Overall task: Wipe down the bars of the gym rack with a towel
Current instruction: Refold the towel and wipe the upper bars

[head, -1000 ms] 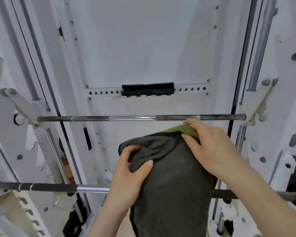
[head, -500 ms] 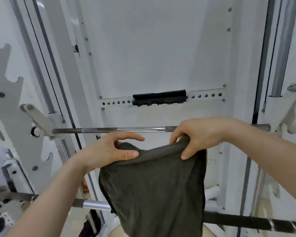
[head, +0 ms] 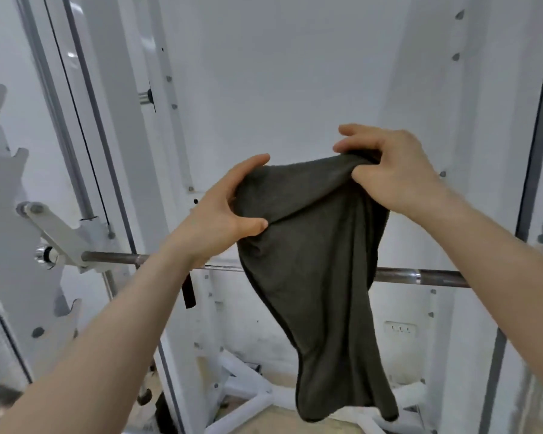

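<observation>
A dark grey towel (head: 320,270) hangs in front of me, held up by both hands at its top edge. My left hand (head: 220,214) pinches its left corner and my right hand (head: 392,170) grips the bunched right corner, a little higher. Behind the towel a steel bar (head: 427,275) runs across the white gym rack at about wrist height; its left end (head: 113,256) sits in a white hook. The towel hangs in front of the bar's middle and hides it. Neither hand touches the bar.
White rack uprights (head: 129,151) with bolt holes stand left and right, with a thin cable (head: 76,104) along the left one. A notched white plate (head: 10,189) is at far left. White base tubes (head: 248,399) lie on the floor below.
Both hands have lifted the towel higher and spread it, now well above the bar. The view has tilted, so the bar sits lower in the frame and the lower bar is out of sight.
</observation>
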Action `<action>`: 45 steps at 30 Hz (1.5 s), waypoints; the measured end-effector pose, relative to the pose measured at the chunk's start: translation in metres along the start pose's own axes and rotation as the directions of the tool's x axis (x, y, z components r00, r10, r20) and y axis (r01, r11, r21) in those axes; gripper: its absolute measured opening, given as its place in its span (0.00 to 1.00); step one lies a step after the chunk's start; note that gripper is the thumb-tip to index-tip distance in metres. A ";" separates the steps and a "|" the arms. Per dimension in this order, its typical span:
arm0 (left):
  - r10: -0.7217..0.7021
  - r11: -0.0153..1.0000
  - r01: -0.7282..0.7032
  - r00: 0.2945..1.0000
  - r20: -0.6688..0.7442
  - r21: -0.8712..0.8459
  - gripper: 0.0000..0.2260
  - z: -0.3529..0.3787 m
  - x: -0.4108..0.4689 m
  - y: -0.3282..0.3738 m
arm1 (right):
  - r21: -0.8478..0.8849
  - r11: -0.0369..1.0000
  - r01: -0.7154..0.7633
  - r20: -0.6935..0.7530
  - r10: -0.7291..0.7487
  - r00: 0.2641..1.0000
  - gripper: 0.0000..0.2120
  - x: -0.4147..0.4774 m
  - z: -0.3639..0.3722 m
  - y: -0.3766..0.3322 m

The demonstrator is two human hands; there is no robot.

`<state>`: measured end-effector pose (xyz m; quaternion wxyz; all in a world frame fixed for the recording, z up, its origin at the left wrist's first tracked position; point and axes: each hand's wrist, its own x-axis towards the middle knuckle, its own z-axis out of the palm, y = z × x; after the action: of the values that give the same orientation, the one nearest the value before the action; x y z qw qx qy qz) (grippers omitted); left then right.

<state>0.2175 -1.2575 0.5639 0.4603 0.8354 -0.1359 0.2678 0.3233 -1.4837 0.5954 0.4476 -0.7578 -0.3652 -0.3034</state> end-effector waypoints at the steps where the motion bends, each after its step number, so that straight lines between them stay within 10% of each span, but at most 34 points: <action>1: 0.010 1.000 -0.010 1.000 0.005 -0.006 0.35 0.010 0.013 -0.004 | 0.035 0.999 -0.028 -0.089 0.031 0.996 0.23 0.003 0.001 0.007; 4: 0.034 0.998 -0.034 0.999 -0.003 0.054 0.31 0.045 0.054 -0.024 | -0.027 0.985 -0.173 -0.088 0.170 0.982 0.18 0.012 0.008 0.037; 6: 0.000 0.989 -0.007 0.999 0.051 0.146 0.25 0.069 0.077 -0.049 | -0.464 0.850 -0.250 0.124 0.342 0.932 0.13 0.011 0.014 0.064; 8: -0.108 0.923 0.028 0.976 0.188 0.383 0.22 0.088 0.087 -0.080 | -0.842 0.526 -0.124 0.297 0.641 0.708 0.22 -0.003 0.025 0.084; 10: -0.228 0.818 0.061 0.947 0.226 0.571 0.18 0.091 0.083 -0.112 | -0.898 0.435 0.061 0.377 0.693 0.615 0.31 -0.022 0.045 0.101; 14: -0.253 0.817 0.218 0.968 -0.009 0.534 0.09 0.045 0.063 -0.161 | -0.658 0.737 0.154 0.594 0.383 0.707 0.42 -0.056 0.118 0.107; 18: -0.308 0.664 0.323 0.940 -0.147 0.674 0.14 -0.027 0.038 -0.217 | -0.776 0.609 0.166 0.415 0.293 0.861 0.28 -0.064 0.163 0.125; 23: -0.144 0.629 0.182 0.983 -0.117 0.755 0.29 -0.052 0.001 -0.263 | -0.819 0.560 0.123 0.362 0.339 0.869 0.12 -0.051 0.185 0.128; 33: -0.014 0.570 0.122 0.990 -0.139 0.813 0.22 -0.058 0.003 -0.272 | -0.732 0.667 0.140 0.417 0.274 0.867 0.15 -0.021 0.298 0.075; 40: 0.051 0.582 0.083 0.989 -0.138 0.809 0.14 -0.058 0.006 -0.282 | -0.924 0.382 -0.031 0.179 0.503 0.846 0.14 -0.046 0.210 0.105; 45: 0.009 0.611 0.086 0.993 -0.116 0.787 0.16 -0.060 0.005 -0.281 | -0.876 0.482 0.035 0.259 0.407 0.876 0.11 -0.027 0.297 0.062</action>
<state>0.3359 -1.0553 0.3971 0.0577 0.9396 0.0388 0.3351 0.3992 -1.2446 0.4230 -0.0515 -0.9607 -0.1678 -0.2150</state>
